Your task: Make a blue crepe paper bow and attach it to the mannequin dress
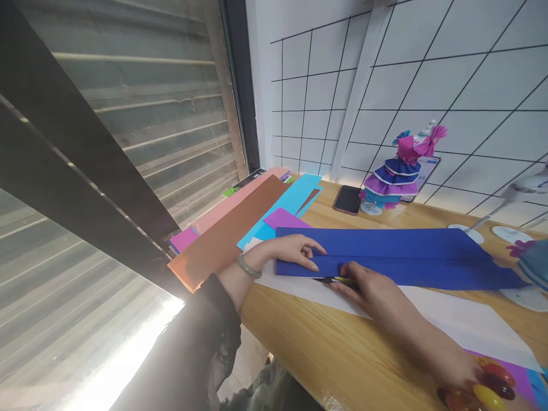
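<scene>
A long dark blue sheet of paper (398, 254), folded lengthwise, lies across the wooden table (308, 342). My left hand (291, 251) rests on its left end, fingers bent and pressing the fold down; a green bangle sits on that wrist. My right hand (368, 288) lies at the near edge of the blue sheet, fingers pressed on the fold, with a small dark and yellow object partly hidden under the fingertips. A white sheet (449, 317) lies beneath the blue one.
Brown (226, 237), pink, light blue (291, 200) and purple sheets are stacked at the left. A phone (347, 200) and a paper-dress doll (396, 174) stand by the tiled wall. Round white stands sit at the right. A beaded bracelet (488, 385) is on my right wrist.
</scene>
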{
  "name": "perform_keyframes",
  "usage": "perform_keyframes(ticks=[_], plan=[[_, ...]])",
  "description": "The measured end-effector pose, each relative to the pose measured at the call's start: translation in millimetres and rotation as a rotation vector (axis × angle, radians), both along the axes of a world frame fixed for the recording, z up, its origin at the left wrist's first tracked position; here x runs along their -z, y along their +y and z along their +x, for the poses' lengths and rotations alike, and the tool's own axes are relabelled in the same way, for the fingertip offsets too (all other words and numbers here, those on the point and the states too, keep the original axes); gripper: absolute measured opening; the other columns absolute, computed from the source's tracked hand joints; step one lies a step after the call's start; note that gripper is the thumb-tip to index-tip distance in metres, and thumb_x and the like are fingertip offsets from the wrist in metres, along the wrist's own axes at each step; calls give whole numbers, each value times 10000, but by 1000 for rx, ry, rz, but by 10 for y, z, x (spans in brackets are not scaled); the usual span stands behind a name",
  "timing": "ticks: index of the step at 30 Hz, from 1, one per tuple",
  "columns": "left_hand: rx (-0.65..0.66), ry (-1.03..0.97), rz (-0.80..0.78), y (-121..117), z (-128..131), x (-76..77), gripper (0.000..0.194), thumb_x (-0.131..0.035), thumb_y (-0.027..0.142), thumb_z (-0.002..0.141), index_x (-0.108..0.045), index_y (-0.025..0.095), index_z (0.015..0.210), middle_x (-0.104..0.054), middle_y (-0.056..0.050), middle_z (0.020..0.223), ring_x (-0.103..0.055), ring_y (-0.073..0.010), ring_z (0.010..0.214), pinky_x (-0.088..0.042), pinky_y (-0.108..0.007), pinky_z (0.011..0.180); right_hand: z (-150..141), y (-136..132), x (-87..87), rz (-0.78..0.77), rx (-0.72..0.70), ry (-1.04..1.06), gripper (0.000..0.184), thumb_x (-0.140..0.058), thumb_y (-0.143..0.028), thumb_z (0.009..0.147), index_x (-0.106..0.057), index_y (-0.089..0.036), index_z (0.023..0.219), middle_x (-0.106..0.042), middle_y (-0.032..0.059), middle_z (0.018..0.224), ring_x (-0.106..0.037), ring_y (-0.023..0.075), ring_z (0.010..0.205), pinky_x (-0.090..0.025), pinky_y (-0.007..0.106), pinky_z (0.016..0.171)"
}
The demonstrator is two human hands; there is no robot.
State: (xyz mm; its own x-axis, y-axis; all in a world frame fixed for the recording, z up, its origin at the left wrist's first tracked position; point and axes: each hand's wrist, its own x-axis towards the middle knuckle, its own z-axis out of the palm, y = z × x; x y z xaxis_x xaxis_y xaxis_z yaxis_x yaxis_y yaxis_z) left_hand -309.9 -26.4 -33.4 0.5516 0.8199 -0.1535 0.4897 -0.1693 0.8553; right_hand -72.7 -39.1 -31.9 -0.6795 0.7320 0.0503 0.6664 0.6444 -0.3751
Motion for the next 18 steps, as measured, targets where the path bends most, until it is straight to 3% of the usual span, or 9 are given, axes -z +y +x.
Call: perform_keyframes(ticks=[18], plan=[[60,-40,9,17,-14,19,465,-678,297,700,-569,208,1143,-538,17,737,-496,-96,671,-358,-223,619,1,112,69,26,-110,-25,333,-413,-504,853,-607,-235,885,-691,52,865,-639,218,776,-453,301,647]])
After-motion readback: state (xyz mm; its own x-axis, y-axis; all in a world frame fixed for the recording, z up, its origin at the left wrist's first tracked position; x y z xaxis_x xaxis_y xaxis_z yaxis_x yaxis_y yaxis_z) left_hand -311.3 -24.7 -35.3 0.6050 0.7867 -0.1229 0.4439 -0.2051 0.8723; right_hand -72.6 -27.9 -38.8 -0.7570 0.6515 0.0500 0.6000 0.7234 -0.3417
